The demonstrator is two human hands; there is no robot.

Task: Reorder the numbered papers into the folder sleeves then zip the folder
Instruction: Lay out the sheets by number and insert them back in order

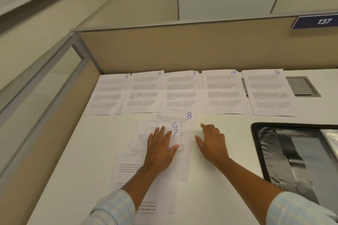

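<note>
Along the partition (182, 51), row of sheets (182, 95) laid flat, nos. 1–5 running L to R in blue pen at top-right corners, edges touching or overlapping. Prob. set out that way for reading the order at a glance. Thin white printed paper, faint fold creases across the middle.

Nearer, loose pile (128, 173) lying askew, w/ 6, 7 and 8 showing on top. Left hand (161, 148) flat on it, fingers straight and slightly spread, pressing rather than pinching, likely to fan the pile for the next no. Right hand (212, 144) just beside the pile over bare desk (219, 179), fingers relaxed, nothing held.

Far R, folder (256, 144) lying open and unzipped: black rounded rim, glossy crinkled plastic sleeves, contents not clear.
</note>
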